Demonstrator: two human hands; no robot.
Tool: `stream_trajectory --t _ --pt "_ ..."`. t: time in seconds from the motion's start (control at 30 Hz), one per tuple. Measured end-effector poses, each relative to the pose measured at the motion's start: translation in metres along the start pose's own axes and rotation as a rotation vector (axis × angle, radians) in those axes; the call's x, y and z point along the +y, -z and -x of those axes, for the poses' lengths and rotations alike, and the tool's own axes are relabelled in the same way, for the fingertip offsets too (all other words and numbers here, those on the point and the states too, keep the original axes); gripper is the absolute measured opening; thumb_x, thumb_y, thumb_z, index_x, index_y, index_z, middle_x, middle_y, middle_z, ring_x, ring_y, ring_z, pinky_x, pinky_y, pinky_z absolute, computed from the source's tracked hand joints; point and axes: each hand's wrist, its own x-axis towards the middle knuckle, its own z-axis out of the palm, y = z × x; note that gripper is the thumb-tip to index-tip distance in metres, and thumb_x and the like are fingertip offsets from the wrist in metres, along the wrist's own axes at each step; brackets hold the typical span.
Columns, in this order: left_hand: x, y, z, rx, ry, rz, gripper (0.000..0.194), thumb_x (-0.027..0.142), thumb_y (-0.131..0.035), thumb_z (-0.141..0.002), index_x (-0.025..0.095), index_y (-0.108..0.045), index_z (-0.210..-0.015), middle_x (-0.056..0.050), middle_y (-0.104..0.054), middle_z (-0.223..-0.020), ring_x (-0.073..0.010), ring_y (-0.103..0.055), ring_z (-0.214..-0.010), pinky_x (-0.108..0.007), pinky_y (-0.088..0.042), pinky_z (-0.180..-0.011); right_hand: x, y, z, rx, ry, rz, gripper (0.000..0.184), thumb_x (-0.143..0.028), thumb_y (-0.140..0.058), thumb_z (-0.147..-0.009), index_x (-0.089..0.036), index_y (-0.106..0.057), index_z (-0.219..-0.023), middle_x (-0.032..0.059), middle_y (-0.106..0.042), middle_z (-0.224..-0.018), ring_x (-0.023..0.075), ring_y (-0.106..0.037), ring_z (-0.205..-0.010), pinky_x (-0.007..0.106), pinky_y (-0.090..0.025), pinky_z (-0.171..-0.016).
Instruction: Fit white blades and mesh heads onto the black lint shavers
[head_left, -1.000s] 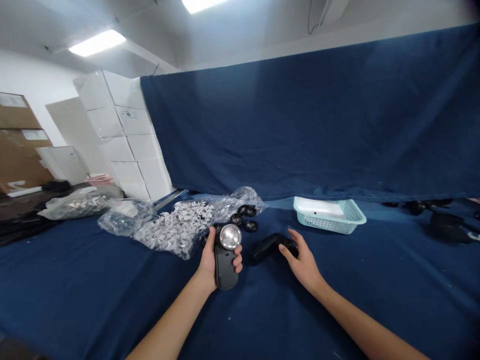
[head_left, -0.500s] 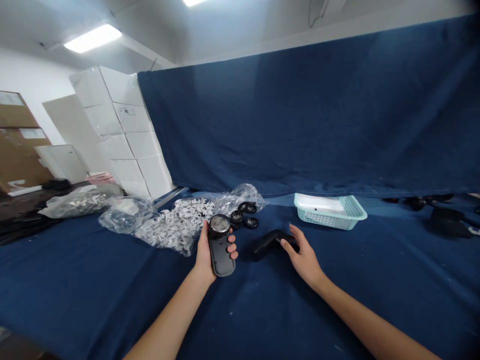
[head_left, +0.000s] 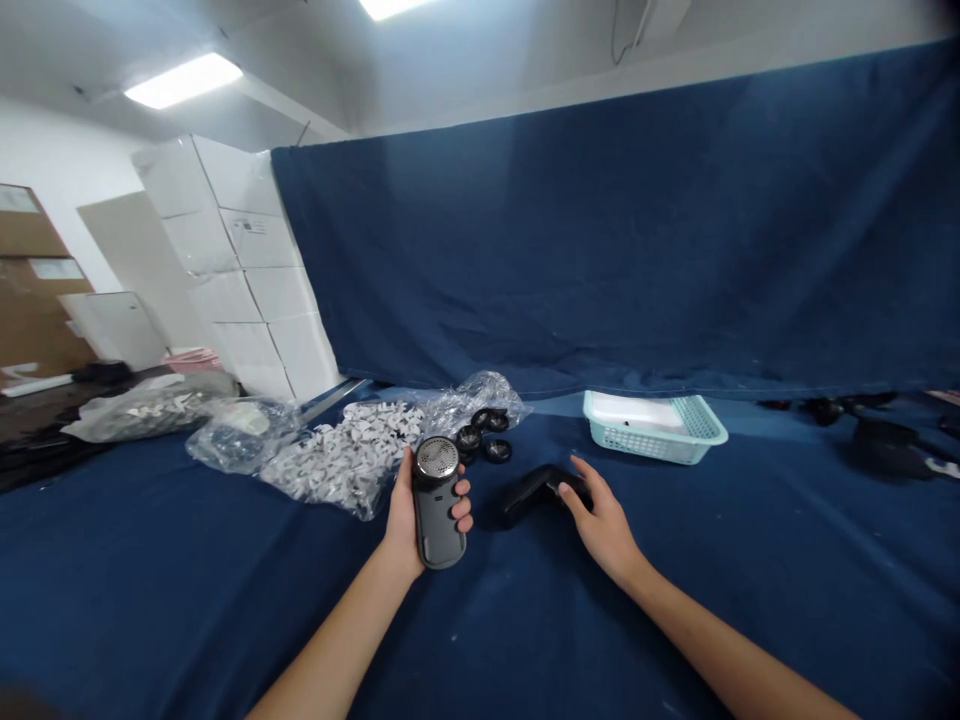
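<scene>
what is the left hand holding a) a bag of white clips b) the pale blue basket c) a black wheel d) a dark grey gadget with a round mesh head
d, the left hand has its fingers wrapped around the dark grey gadget, with the round mesh head showing at the top.

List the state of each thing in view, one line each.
Grey lint shaver, held upright, metal mesh head on top
Left hand, closed
Right hand, open
Black plastic object, lying, under right fingertips
Clear plastic bag, crumpled, holding white pieces
Teal basket, upright, white contents
</scene>
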Motion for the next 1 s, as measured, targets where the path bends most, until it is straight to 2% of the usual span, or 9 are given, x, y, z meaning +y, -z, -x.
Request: stream_trajectory --t 0.2,0.33,0.5,0.6,0.7,0.77,0.8,0.9,1.0 --pt "-0.001 -0.001 0.001 0.011 -0.012 0.000 0.067 0.069 -0.031 -0.088 0.010 -0.062 -0.091 -0.006 -0.054 -0.073 -0.0144 -0.050 -0.051 -0.028 -0.042 -0.047 -0.004 0.002 0.001 -0.016 0.051 0.043 0.048 -0.046 -0.051 -0.087 -0.023 -0.053 -0.129 0.0083 -0.055 -0.131 0.0271 -0.051 -0.122 0.046 -0.039 -0.107" --pt "-0.003 -0.005 0.001 0.048 0.000 -0.038 0.066 0.070 -0.034 -0.087 0.010 -0.062 -0.091 -0.006 -0.056 -0.072 -0.0152 -0.051 -0.051 -0.030 -0.044 -0.047 -0.002 0.002 0.002 -0.040 0.076 0.070 0.055 -0.040 -0.063 -0.078 -0.024 -0.051 -0.129 0.0075 -0.055 -0.129 0.0274 -0.054 -0.118 0.045 -0.041 -0.104" --pt "-0.012 -0.004 -0.001 0.174 0.042 -0.234 0.067 0.075 -0.042 -0.081 0.011 -0.063 -0.084 -0.006 -0.061 -0.070 -0.0166 -0.055 -0.049 -0.031 -0.047 -0.047 0.000 0.001 0.004 -0.066 0.086 0.102 0.054 -0.034 -0.063 -0.075 -0.025 -0.049 -0.127 0.0069 -0.057 -0.122 0.0268 -0.058 -0.112 0.045 -0.045 -0.100" --pt "-0.019 0.000 -0.003 0.224 0.077 -0.376 0.074 0.080 -0.041 -0.077 0.009 -0.063 -0.078 -0.008 -0.061 -0.061 -0.0175 -0.057 -0.047 -0.029 -0.045 -0.046 -0.001 0.001 0.004 -0.075 0.096 0.117 0.053 -0.033 -0.062 -0.076 -0.027 -0.048 -0.127 0.0062 -0.057 -0.121 0.0267 -0.058 -0.111 0.045 -0.045 -0.099" --pt "-0.023 0.003 -0.004 0.245 -0.150 -0.529 0.060 0.070 -0.058 -0.075 0.010 -0.063 -0.080 -0.007 -0.061 -0.057 -0.0167 -0.056 -0.047 -0.027 -0.044 -0.049 -0.001 0.001 0.003 -0.083 0.100 0.127 0.053 -0.033 -0.062 -0.076 -0.026 -0.048 -0.128 0.0062 -0.058 -0.119 0.0267 -0.058 -0.111 0.045 -0.045 -0.099" --pt "-0.023 0.003 -0.003 0.240 -0.333 -0.587 0.046 0.051 -0.078 -0.067 0.013 -0.064 -0.089 -0.004 -0.064 -0.067 -0.0155 -0.058 -0.054 -0.025 -0.046 -0.056 -0.001 0.002 0.003 -0.085 0.099 0.130 0.054 -0.034 -0.062 -0.076 -0.025 -0.048 -0.127 0.0065 -0.058 -0.119 0.0266 -0.058 -0.110 0.044 -0.045 -0.099" --pt "-0.023 0.002 -0.002 0.230 -0.396 -0.613 0.046 0.041 -0.085 -0.061 0.015 -0.064 -0.093 -0.003 -0.065 -0.074 -0.0156 -0.059 -0.061 -0.024 -0.046 -0.061 -0.001 0.002 0.003 -0.086 0.098 0.130 0.054 -0.035 -0.062 -0.076 -0.025 -0.048 -0.127 0.0066 -0.058 -0.118 0.0265 -0.058 -0.110 0.044 -0.045 -0.099" --pt "-0.023 -0.002 0.000 0.177 -0.486 -0.701 0.060 0.019 -0.092 -0.045 0.018 -0.066 -0.099 -0.001 -0.065 -0.086 -0.0178 -0.057 -0.079 -0.022 -0.042 -0.073 0.000 0.002 0.002 -0.089 0.099 0.129 0.054 -0.035 -0.062 -0.076 -0.025 -0.048 -0.127 0.0067 -0.058 -0.118 0.0263 -0.059 -0.109 0.043 -0.046 -0.098" --pt "-0.025 -0.005 0.002 0.115 -0.492 -0.762 0.065 0.012 -0.092 -0.041 0.018 -0.065 -0.101 -0.002 -0.063 -0.085 -0.0197 -0.055 -0.081 -0.022 -0.039 -0.074 0.000 0.002 0.002 -0.095 0.100 0.129 0.054 -0.034 -0.062 -0.076 -0.025 -0.047 -0.127 0.0067 -0.058 -0.118 0.0262 -0.058 -0.109 0.044 -0.046 -0.098"
